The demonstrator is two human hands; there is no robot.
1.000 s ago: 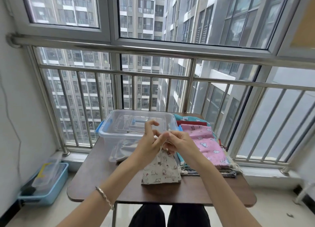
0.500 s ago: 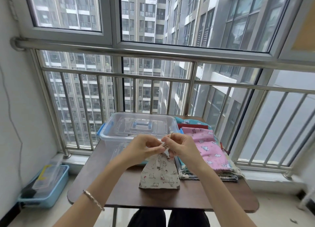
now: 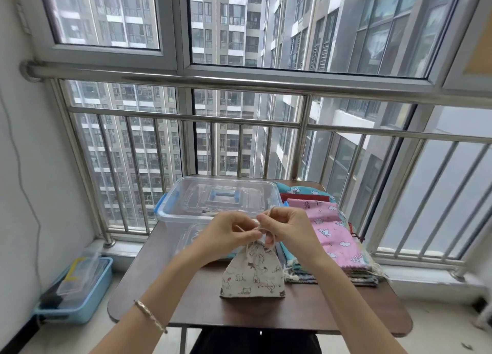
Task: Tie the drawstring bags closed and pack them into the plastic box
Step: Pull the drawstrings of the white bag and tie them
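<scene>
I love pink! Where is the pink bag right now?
In the head view, the pink bag lies on top of the pile of bags on the right of the table, beside the clear box, behind the right hand.

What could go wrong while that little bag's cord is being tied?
The left hand and right hand both pinch the thin cord above the gathered neck of the bag. If a finger slips, the knot may come loose and the neck may reopen. The right forearm also passes close beside the pile of flat bags near the right edge of the table, so a wide pull might nudge some off.
</scene>
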